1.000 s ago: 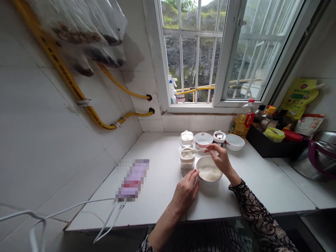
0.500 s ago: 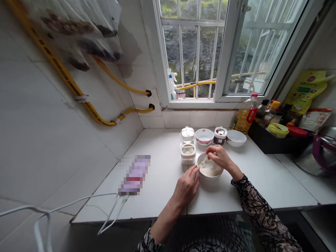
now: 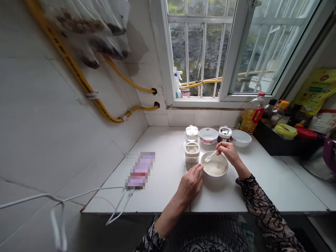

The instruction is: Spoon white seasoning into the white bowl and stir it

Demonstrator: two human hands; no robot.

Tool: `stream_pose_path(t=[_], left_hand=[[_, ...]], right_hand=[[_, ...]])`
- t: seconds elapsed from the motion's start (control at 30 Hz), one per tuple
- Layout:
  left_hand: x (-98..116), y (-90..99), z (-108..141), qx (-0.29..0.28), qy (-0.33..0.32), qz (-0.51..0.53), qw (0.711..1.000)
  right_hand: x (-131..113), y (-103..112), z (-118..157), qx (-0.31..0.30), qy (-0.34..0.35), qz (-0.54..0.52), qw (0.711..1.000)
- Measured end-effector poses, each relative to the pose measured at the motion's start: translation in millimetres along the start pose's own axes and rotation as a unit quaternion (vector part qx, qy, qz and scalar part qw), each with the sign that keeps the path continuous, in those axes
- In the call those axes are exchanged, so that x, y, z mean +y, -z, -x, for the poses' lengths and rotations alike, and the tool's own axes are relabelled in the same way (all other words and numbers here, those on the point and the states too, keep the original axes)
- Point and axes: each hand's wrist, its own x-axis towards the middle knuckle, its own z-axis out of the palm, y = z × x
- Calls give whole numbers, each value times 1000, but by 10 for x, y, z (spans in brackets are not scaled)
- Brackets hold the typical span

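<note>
A white bowl [image 3: 214,176] holding a pale powder stands on the counter between my hands. My left hand [image 3: 189,184] holds the bowl at its left rim, fingertips on the edge and thumb lower down outside. My right hand [image 3: 229,153], closed in a pinch, grips the handle of a small white spoon [image 3: 208,158]. The spoon's head is over the back left of the bowl, above the powder. Just left of the bowl sits a white seasoning jar [image 3: 192,154] with pale contents.
Behind are another white jar [image 3: 191,133], a flowered bowl [image 3: 208,135], a dark-filled jar [image 3: 224,133] and a second bowl [image 3: 240,138]. An oil bottle [image 3: 250,115] and a black box [image 3: 278,143] of condiments stand right. A wire rack [image 3: 115,210] juts over the left edge.
My right hand has drawn the spoon up and slightly right, so its head shows clear of the powder. My left hand stays at the bowl's rim. The camera view has shifted slightly.
</note>
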Motion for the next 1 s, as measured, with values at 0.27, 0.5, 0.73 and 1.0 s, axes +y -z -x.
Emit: stream_pose_path(t=[0.27,0.5,0.73,1.0], left_hand=[[16,15,-14,2,1,-3,1000],[13,14,-12,-5,5,4,1000],[10,12,-11,-13,11,10,1000],[2,-12,-10,0,1,1,1000]], right_hand=[[43,45,-46,2,-23,-26,999],[64,39,-48,4,-23,-41,999],[60,5,-80,31,-9,-66,997],[-69,-314,77,45,214,59,974]])
